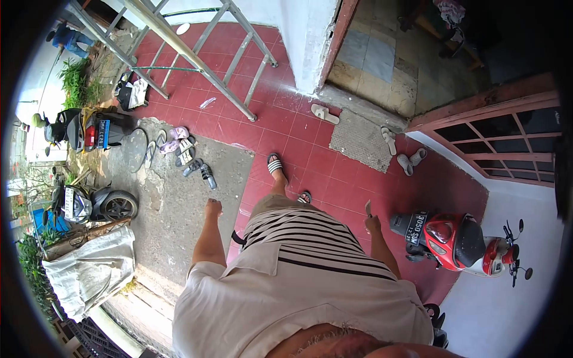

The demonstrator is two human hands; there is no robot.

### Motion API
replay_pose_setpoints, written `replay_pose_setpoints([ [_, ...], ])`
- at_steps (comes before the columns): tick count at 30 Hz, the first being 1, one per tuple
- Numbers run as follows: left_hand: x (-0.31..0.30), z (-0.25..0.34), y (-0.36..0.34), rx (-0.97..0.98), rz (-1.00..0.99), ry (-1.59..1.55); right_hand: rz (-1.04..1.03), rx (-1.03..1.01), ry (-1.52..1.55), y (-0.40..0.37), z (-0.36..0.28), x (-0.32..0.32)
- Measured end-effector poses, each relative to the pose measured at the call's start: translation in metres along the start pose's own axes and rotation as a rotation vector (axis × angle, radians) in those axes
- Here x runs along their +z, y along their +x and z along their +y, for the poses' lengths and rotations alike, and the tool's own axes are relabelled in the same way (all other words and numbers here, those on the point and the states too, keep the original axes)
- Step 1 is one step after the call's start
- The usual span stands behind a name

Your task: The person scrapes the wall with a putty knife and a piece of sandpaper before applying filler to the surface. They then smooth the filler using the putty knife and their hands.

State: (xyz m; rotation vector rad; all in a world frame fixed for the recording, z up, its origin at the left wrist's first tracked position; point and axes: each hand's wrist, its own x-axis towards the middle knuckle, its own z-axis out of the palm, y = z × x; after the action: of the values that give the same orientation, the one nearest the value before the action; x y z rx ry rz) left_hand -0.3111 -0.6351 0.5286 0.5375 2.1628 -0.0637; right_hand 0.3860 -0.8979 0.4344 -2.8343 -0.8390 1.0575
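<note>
Clasping a flat, pale, perhaps metal blade (pixel 367 207), my right hand (pixel 373 225) points it forward, fingers of my left hand (pixel 213 208) unclear.

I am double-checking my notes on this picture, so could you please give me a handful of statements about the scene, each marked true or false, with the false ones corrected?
1. The right hand holds a small tool. True.
2. The left hand grips the ladder. False: the left hand is well apart from the ladder.
3. The red scooter stands at the left of the picture. False: the red scooter stands at the right.
4. The sandals being worn have stripes. True.
5. The ladder lies flat. False: it stands on the red tiles.
6. Two motorcycles stand at the left of the picture. True.
</note>
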Motion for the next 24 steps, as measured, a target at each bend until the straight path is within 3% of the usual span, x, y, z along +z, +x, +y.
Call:
replay_pose_setpoints([
  [4,0.022,0.018,0.048,0.568,0.048,0.341,0.048,0.009,0.057,0.015,-0.025,-0.017],
  [6,0.030,0.053,0.042,0.519,0.094,0.119,0.079,-0.020,0.039,0.026,-0.042,-0.027],
  [9,0.033,0.091,0.043,0.477,0.073,0.143,0.114,-0.063,-0.019,0.033,-0.082,-0.054],
  [11,0.027,0.109,0.044,0.443,0.027,0.138,-0.036,0.021,0.118,0.032,-0.111,-0.073],
  [13,0.025,0.129,0.046,0.412,-0.022,0.131,0.075,-0.063,0.084,0.036,-0.125,-0.074],
  [15,0.027,0.135,0.073,0.445,0.025,0.111,0.189,-0.154,0.048,0.041,-0.137,-0.080],
  [20,0.025,0.132,0.127,0.768,0.079,0.404,0.133,-0.056,-0.034,0.051,-0.170,-0.094],
  [24,0.026,0.147,0.143,0.586,0.110,0.332,0.160,-0.065,0.023,0.068,-0.196,-0.112],
])
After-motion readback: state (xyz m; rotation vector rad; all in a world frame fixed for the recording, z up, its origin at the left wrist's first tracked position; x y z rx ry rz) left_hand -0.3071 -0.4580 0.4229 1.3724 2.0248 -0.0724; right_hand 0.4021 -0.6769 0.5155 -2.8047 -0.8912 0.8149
